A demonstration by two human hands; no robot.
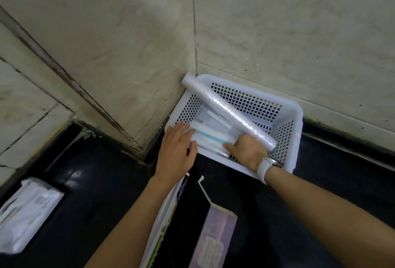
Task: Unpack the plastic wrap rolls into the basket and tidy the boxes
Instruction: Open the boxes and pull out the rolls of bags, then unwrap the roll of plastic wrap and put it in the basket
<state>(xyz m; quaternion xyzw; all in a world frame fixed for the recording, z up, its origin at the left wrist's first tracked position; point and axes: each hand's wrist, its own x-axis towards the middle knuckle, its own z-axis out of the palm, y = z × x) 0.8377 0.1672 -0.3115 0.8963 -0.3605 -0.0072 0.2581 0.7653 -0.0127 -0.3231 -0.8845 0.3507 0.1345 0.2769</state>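
Note:
A white perforated basket [295, 111] stands in the corner of a black counter against the tiled walls. One long plastic wrap roll [226, 109] lies slantwise across it, its far end resting over the back left rim. Several more rolls [211, 135] lie on the basket's floor. My left hand [177, 145] rests flat over the basket's left rim, fingers touching the ends of the lower rolls. My right hand [248, 150], with a white watch on the wrist, reaches into the basket and touches the lower rolls; its fingertips are partly hidden. Two opened boxes lie below: a white and green box [164, 220] and a purple box [215, 237].
A white plastic-wrapped pack [25, 210] lies on the black counter [96, 182] at the left. Tiled walls close in the basket from the back and left. A dark gap runs along the counter's left edge.

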